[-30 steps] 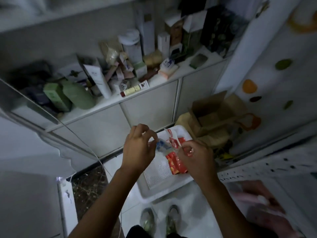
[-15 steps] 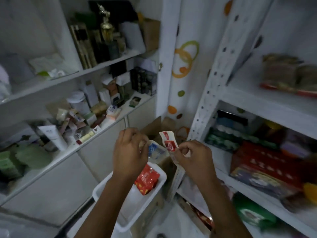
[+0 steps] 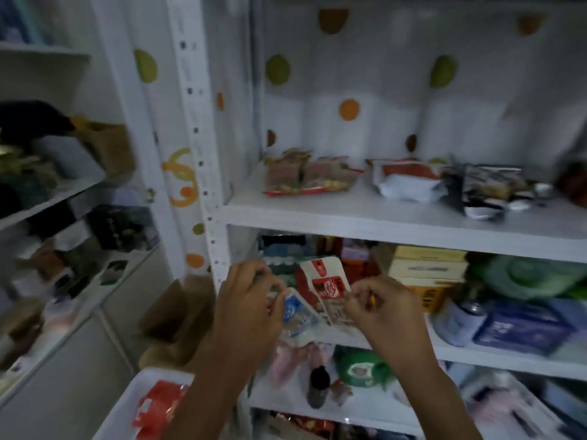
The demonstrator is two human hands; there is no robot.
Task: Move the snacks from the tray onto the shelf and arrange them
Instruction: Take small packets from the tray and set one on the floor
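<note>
Head view, both hands raised just below the shelf board [image 3: 365, 217]. I read the left hand [image 3: 251, 300] as curled, its fingertips pinching the upper end of a blue packet [image 3: 297, 312] that hangs tilted beneath it. The right hand [image 3: 381, 309] is also curled and pinches the lower right edge of a red-and-white packet [image 3: 327, 287], which stands upright between the two hands. Both packets are below the board's front edge, in front of the lower level [image 3: 427, 268]; neither touches the board. On the board, towards its left end, lie snack bags [image 3: 305, 179], with a white-and-orange bag [image 3: 406, 182] and a dark bag [image 3: 486, 188] further right. Bare board shows in front of them. Well below the board and to its left, the tray [image 3: 133, 389] holds a red packet [image 3: 158, 408].

Handling, as I judge it: the packets look light, thin and floppy, with a glossy film that may slip. A pinch on the flat sealed edge should hold better than a squeeze on the filled middle, which could crush the contents. An edge grip lets a packet swing, so I would set each one down flat on the bare strip of board.
</note>
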